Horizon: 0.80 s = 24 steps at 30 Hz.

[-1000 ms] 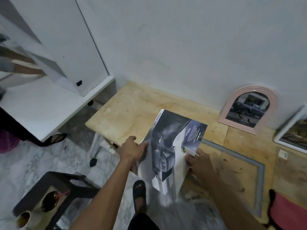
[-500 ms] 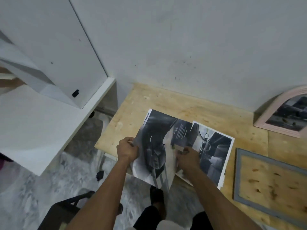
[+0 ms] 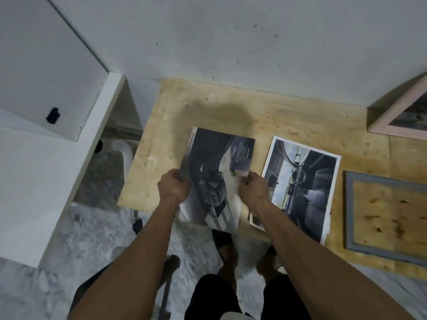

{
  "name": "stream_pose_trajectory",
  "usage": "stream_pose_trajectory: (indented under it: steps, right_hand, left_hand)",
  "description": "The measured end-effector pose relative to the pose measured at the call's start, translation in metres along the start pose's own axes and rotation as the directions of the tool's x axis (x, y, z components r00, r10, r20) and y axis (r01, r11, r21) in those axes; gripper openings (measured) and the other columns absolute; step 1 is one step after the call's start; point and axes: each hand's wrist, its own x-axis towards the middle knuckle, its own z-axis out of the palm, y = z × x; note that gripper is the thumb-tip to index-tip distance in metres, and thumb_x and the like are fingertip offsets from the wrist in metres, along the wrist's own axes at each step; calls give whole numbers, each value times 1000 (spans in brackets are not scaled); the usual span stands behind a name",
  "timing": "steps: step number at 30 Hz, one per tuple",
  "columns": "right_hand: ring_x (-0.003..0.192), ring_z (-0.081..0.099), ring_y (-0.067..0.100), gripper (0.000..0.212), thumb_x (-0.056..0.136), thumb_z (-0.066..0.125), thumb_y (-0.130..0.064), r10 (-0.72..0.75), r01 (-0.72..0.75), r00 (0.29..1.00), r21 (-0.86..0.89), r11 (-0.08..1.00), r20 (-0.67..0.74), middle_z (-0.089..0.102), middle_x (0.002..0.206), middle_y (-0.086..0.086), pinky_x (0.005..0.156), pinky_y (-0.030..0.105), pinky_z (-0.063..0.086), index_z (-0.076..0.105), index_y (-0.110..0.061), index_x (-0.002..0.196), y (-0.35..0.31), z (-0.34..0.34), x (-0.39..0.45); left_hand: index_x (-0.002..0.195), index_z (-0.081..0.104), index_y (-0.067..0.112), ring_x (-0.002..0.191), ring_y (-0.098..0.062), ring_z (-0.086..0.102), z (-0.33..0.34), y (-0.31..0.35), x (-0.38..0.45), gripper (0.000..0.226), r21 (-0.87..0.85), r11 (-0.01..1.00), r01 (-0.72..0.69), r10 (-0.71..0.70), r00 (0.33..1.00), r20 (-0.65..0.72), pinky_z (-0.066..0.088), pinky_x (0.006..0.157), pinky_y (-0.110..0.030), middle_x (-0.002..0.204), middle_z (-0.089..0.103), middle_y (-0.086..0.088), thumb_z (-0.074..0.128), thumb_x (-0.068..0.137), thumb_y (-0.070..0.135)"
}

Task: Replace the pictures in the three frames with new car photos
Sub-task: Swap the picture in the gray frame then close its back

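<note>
A dark car photo sheet point(image 3: 215, 179) marked "DOUBLE CAB" is held over the near edge of the plywood table point(image 3: 288, 121), its lower end hanging past that edge. Its left edge is pinched by the left hand point(image 3: 173, 187) with curled fingers, and its right edge is gripped by the right hand point(image 3: 253, 189), whose fingers are likewise curled onto the paper. Both forearms are stretched forward from the bottom of the view, wrists nearly level with each other.

Just to the right of the held sheet, a second print showing a car interior point(image 3: 300, 188) is laid flat on the table. Right of that print, a grey frame point(image 3: 349, 209) is laid flat with nothing in it, the bare plywood being seen through its opening. Further back from the held sheet and to its right, a pink frame point(image 3: 397, 114) is leant against the wall; a dark picture is seen inside it, its subject too blurred to be told.
</note>
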Motion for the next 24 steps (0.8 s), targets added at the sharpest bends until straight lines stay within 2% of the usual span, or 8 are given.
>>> stream_pose_trajectory:
  steps: [6, 9, 12, 14, 15, 17, 21, 24]
  right_hand:
    - [77, 61, 25, 19, 95, 53, -10, -24, 21, 999, -77, 997, -31, 68, 93, 13, 62, 26, 44, 67, -1, 104, 0, -3, 2]
    - [80, 56, 24, 9, 93, 53, -5, -54, 51, 998, -140, 989, -18, 61, 89, 7, 55, 19, 42, 62, -7, 94, -1, -9, -4]
    - [90, 60, 24, 22, 92, 54, -5, -53, 45, 996, -114, 992, -72, 63, 97, 8, 76, 27, 53, 64, -4, 111, 6, -22, -14]
    - [90, 63, 23, 25, 89, 56, -6, -29, 16, 988, -91, 996, -152, 66, 94, 4, 78, 29, 52, 64, -11, 112, 17, -40, -19]
    - [91, 64, 23, 29, 88, 58, -4, -1, -12, 982, -65, 998, -188, 66, 96, 3, 80, 30, 54, 64, -12, 115, 23, -51, -20]
    - [96, 65, 25, 34, 86, 61, -4, 61, -69, 965, -22, 997, -254, 67, 103, 7, 85, 33, 55, 64, -11, 119, 38, -79, -23]
    - [98, 63, 34, 36, 80, 64, -10, 114, -159, 910, -82, 984, -399, 64, 113, 16, 81, 36, 54, 64, -9, 116, 74, -134, -26]
    - [99, 62, 39, 43, 74, 63, -21, 161, -213, 919, -110, 971, -359, 62, 111, 19, 85, 43, 56, 62, -14, 116, 106, -157, -20]
  left_hand:
    - [91, 71, 7, 86, -34, 66, 11, 0, 3, 14, 106, 994, -26, 28, 1000, -14, 48, 69, -30, 89, 71, -14, 68, 83, 18]
    - [85, 67, 10, 86, -37, 65, 13, 1, 4, 15, 151, 988, -31, 36, 999, -31, 57, 75, -41, 89, 68, -14, 65, 83, 24]
    - [98, 66, 12, 97, -40, 62, 18, 7, -3, 29, 191, 980, -52, 65, 996, -63, 56, 84, -51, 104, 64, -16, 70, 77, 32]
    - [112, 63, 5, 103, -40, 60, 28, 16, -13, 41, 175, 979, -101, 117, 989, -87, 54, 87, -49, 111, 62, -19, 72, 81, 31]
    - [111, 63, 2, 100, -40, 61, 35, 24, -20, 39, 159, 975, -153, 167, 983, -75, 53, 82, -43, 106, 63, -20, 70, 84, 29]
    - [102, 62, 1, 89, -35, 61, 53, 42, -38, 26, 112, 963, -245, 247, 969, -5, 45, 69, -31, 91, 63, -15, 67, 89, 23]
    - [109, 64, 4, 102, -30, 64, 99, 73, -74, 26, 89, 948, -307, 283, 935, 214, 48, 83, -33, 102, 63, -8, 63, 91, 23]
    - [112, 61, 2, 109, -35, 62, 131, 83, -96, 32, 148, 939, -311, 258, 919, 298, 47, 86, -36, 111, 63, -14, 63, 90, 25]
